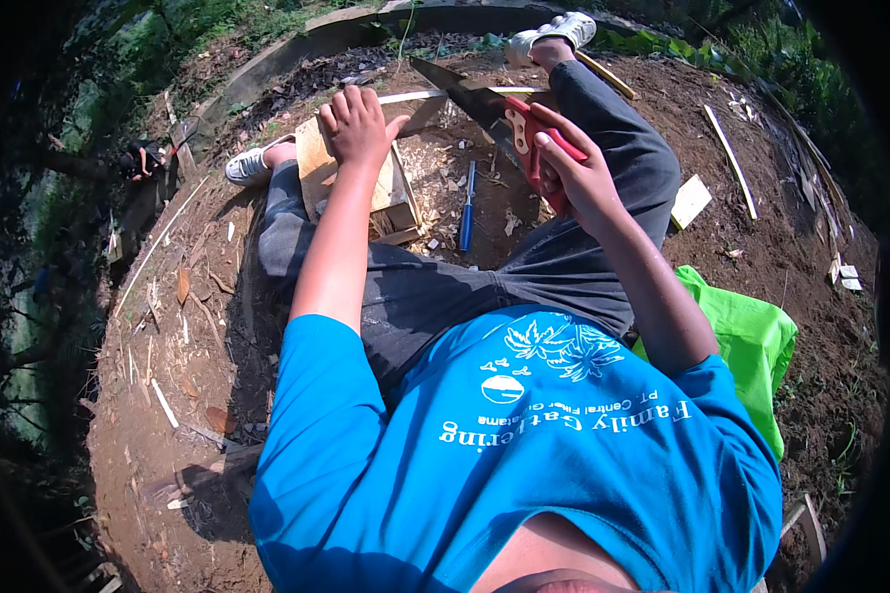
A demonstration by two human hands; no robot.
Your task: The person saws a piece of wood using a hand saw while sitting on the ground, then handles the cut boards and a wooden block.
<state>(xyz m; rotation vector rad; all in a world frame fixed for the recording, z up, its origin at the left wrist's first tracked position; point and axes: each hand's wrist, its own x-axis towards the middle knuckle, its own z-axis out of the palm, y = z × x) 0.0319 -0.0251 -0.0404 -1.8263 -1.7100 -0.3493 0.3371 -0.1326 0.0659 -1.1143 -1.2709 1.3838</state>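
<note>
My right hand (580,178) is closed around the red handle of a handsaw (517,127). Its dark blade points away and to the left, passing across a thin pale wood strip (405,98). The spread fingers of my left hand (358,128) press down on a pale wooden block (314,163), with the thumb stretched to the right beside the strip. What lies under that palm is hidden. Between my legs, on the ground, lies a chisel (467,219) with a blue handle, among wood shavings (438,185).
Bright green cloth (752,336) lies by my right side. A pale board piece (691,202) and a long stick (730,163) lie on the soil at right. Wood scraps litter the left. Another person (143,158) is far left; a curved low edge (307,40) borders the ground.
</note>
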